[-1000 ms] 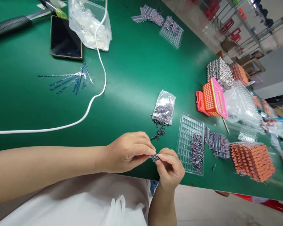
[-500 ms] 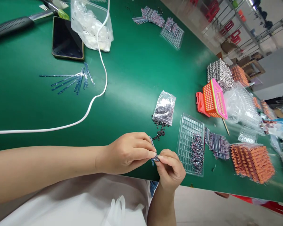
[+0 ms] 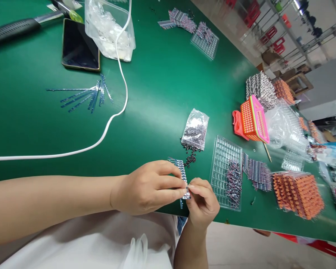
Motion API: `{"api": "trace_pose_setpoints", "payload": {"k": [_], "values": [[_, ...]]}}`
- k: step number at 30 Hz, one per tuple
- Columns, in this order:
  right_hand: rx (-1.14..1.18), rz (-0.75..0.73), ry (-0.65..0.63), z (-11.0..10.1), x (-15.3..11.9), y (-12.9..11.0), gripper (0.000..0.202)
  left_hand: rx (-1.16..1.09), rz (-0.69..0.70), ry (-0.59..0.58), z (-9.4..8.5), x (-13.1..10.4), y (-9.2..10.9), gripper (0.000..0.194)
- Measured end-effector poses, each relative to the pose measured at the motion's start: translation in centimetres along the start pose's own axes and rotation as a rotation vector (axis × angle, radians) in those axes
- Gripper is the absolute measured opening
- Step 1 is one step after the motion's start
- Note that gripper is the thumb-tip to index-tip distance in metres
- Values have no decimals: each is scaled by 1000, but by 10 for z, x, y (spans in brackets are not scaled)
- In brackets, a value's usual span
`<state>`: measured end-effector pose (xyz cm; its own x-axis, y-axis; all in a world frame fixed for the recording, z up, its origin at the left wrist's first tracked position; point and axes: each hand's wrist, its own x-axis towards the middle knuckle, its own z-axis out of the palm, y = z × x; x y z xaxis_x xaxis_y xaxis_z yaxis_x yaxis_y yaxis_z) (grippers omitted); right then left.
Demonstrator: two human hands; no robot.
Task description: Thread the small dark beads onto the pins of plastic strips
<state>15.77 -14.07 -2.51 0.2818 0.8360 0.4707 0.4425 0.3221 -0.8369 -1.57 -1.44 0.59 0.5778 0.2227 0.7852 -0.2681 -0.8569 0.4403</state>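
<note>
My left hand (image 3: 149, 188) is closed on a blue-and-silver strip of small parts with thin wire ends (image 3: 181, 167), which sticks out above and below the fingers. Thumb and fingertips of my right hand (image 3: 203, 201) pinch at the strip's right edge, close to the left fingertips; any small piece between them is too small to make out. Just above the hands, small dark beads (image 3: 190, 160) spill from a clear plastic bag (image 3: 196, 129). Right of them lies a clear compartment tray (image 3: 221, 160) holding a heap of thin wired parts (image 3: 234, 183).
Stacked strips (image 3: 259, 173) and orange bundles (image 3: 298, 194) lie to the right, below a pink-and-orange basket (image 3: 253, 119). A white cable (image 3: 106, 130) crosses the green table. Blue strips (image 3: 93, 95), a phone (image 3: 80, 45), a plastic tub (image 3: 112, 33) and a black-handled tool (image 3: 14, 31) lie left.
The strip has turned in my left hand, so its flat face and wire ends now show more. My left hand has dropped slightly; my right hand stays nearly in place.
</note>
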Motion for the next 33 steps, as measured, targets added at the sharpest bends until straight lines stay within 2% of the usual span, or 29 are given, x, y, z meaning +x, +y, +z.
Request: {"api": "trace_pose_setpoints", "payload": {"k": [11, 17, 20, 23, 29, 33], "values": [[-34, -55, -22, -2, 0, -2, 20, 22, -33, 32, 3, -1, 0, 17], [-11, -32, -40, -1, 0, -3, 17, -62, -108, -36, 7, 0, 1, 20], [53, 15, -57, -2, 0, -4, 15, -133, -201, -24, 10, 0, 2, 18], [134, 91, -72, -3, 1, -4, 16, -235, -353, -58, 11, -2, 1, 13], [286, 330, -127, -7, 0, -3, 10, -452, -689, -255, 6, -1, -3, 11], [427, 485, -176, -7, 0, -2, 6, -524, -786, -408, 1, 2, -2, 16]]}}
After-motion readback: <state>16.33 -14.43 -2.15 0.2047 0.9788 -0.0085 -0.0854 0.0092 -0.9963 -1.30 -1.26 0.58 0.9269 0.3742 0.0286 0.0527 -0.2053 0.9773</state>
